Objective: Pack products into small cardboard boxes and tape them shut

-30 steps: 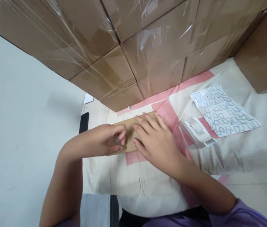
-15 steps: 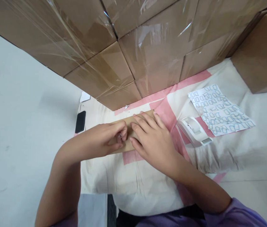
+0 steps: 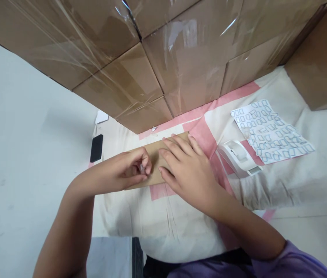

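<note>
A: Hands, status?
B: My left hand [image 3: 124,173] has its fingertips pinched together on a small pale bit [image 3: 142,168], too small to identify. My right hand [image 3: 188,172] is flat, fingers spread, pressing on the brown card [image 3: 153,152].
A: Card location?
B: Flat on the cloth [image 3: 166,220], just in front of the wrapped boxes [image 3: 180,69]. Tape dispenser [image 3: 238,156] is near on its right, phone [image 3: 96,148] on its left.

Head-worn camera, facing forward and down, close over left hand [image 3: 131,172] and right hand [image 3: 190,173], boxes [image 3: 180,69] ahead
</note>
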`<action>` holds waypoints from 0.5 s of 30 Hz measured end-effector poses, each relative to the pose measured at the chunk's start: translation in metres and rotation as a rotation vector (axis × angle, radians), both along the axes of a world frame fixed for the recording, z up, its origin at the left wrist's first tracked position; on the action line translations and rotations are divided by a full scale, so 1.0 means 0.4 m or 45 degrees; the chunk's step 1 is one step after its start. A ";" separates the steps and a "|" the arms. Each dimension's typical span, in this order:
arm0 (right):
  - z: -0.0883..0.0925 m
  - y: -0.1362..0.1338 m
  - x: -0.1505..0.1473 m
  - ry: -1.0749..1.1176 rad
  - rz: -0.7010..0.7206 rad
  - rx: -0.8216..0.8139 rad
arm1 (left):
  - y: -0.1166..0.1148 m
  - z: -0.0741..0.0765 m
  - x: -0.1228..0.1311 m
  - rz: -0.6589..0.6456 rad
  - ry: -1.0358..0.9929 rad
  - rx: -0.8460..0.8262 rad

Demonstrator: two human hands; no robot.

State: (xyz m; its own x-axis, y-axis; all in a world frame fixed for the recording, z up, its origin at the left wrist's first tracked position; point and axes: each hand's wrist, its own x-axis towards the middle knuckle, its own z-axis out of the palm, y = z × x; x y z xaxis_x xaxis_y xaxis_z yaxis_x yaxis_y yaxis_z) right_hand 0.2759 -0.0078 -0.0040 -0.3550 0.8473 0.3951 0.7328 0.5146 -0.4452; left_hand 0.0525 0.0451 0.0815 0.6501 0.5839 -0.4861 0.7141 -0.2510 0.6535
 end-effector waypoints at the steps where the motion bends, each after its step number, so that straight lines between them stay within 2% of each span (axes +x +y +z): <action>1: -0.001 0.000 0.000 -0.003 0.001 0.002 | 0.004 -0.006 -0.003 0.022 -0.025 -0.020; 8: -0.004 0.001 0.001 -0.008 0.004 0.007 | 0.038 -0.025 0.002 0.036 -0.161 -0.133; 15: -0.004 0.000 0.002 -0.015 0.004 0.001 | 0.046 -0.046 0.006 0.106 -0.265 -0.208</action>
